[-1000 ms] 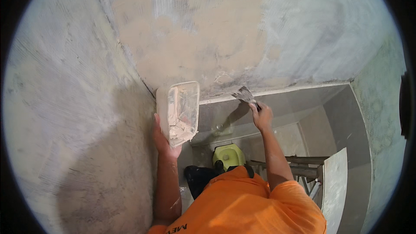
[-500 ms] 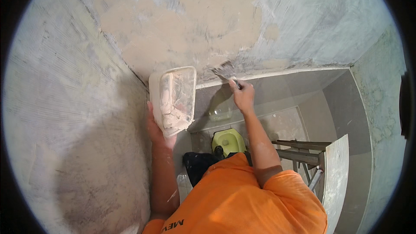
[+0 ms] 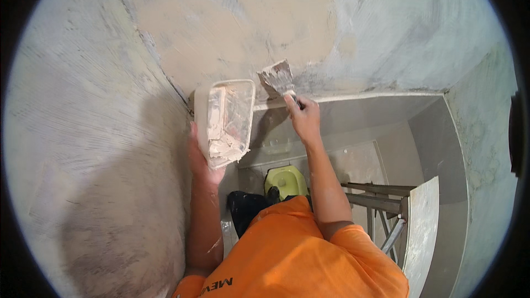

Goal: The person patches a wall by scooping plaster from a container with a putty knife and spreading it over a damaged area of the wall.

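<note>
My left hand (image 3: 205,160) is closed around the lower side of a white plastic tub (image 3: 202,116), which is tilted so its inside shows. Pinkish-beige filler (image 3: 225,148) is heaped at the tub's near end and smeared along its walls. In my right hand (image 3: 305,120) is the handle of a putty knife (image 3: 277,77), gripped between thumb and fingers. Its broad, filler-smeared blade points up and left, just right of the tub and close to the wall (image 3: 237,27). I cannot tell whether the blade touches the wall. Beige patches of filler cover part of that wall.
A rough side wall (image 3: 94,149) stands close on my left. Grey tiles (image 3: 353,113) line the lower wall below a pale ledge. Beneath me on the floor is a yellow-green squat toilet (image 3: 285,181). A metal frame with a pale board (image 3: 423,226) stands at my right.
The putty knife has moved up and slightly left, and its blade has turned to point more upward. My right hand went with it. The tub shifted slightly up and right in view.
</note>
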Tool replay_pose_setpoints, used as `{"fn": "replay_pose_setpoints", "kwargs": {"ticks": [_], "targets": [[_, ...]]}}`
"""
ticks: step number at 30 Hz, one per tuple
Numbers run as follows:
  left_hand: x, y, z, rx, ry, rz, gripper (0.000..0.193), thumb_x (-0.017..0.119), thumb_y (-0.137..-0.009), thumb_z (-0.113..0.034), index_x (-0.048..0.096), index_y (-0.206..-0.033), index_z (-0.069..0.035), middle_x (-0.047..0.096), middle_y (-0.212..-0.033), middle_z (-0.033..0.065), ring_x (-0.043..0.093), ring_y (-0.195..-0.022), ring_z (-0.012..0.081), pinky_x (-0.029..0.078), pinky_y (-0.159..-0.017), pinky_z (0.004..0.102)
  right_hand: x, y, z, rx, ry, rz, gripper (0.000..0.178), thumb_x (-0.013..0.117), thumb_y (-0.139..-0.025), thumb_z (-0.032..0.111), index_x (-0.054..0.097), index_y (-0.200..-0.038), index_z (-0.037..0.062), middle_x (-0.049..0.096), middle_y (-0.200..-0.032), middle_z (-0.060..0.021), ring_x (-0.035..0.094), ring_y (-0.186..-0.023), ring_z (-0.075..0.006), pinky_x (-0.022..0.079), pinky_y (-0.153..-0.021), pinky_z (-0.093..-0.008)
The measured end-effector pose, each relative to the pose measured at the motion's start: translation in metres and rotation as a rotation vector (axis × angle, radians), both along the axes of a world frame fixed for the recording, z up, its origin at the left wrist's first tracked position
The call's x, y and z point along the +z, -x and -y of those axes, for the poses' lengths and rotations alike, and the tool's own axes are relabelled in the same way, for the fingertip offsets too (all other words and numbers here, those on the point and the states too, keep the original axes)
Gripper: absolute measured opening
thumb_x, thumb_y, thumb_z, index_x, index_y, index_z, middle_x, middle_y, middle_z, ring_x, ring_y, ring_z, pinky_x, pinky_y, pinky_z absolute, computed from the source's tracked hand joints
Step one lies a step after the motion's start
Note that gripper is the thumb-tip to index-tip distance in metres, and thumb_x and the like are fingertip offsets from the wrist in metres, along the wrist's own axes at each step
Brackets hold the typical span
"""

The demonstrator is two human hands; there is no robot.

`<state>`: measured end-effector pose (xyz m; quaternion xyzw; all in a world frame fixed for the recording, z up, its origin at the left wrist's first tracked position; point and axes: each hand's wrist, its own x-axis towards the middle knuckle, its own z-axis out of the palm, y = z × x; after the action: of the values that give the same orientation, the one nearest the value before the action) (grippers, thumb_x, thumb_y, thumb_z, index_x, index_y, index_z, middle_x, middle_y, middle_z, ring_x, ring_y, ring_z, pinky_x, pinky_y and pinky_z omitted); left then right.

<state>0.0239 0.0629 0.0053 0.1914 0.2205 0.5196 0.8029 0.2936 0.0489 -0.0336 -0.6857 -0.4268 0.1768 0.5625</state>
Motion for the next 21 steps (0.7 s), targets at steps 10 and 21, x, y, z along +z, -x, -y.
{"fn": "replay_pose_setpoints", "kwargs": {"ticks": [10, 21], "targets": [[0.013, -0.007, 0.005, 0.013, 0.037, -0.011, 0.059, 0.045, -0.105, -0.051, 0.052, -0.142, -0.005, 0.062, -0.132, 0.0147, 0.063, -0.116, 0.0334, 0.05, -0.1, 0.0516, -0.112, -0.053, 0.053, -0.181, -0.008, -0.079, 0.045, 0.065, -0.101, 0.032, 0.06, -0.066, 0.0047, 0.053, -0.058, 0.0013, 0.045, -0.052, -0.0075, 0.034, -0.047, -0.0278], [-0.025, 0.007, 0.005, -0.022, -0.014, 0.004, 0.063, 0.041, -0.104, -0.061, 0.051, -0.144, -0.013, 0.06, -0.135, 0.0055, 0.06, -0.12, 0.0266, 0.049, -0.102, 0.0492, -0.043, -0.038, 0.025, 0.095, 0.038, -0.713, 0.037, 0.064, -0.102, 0.039, 0.069, -0.089, 0.005, 0.062, -0.072, -0.0024, 0.055, -0.056, -0.0131, 0.044, -0.053, -0.0278]]}}
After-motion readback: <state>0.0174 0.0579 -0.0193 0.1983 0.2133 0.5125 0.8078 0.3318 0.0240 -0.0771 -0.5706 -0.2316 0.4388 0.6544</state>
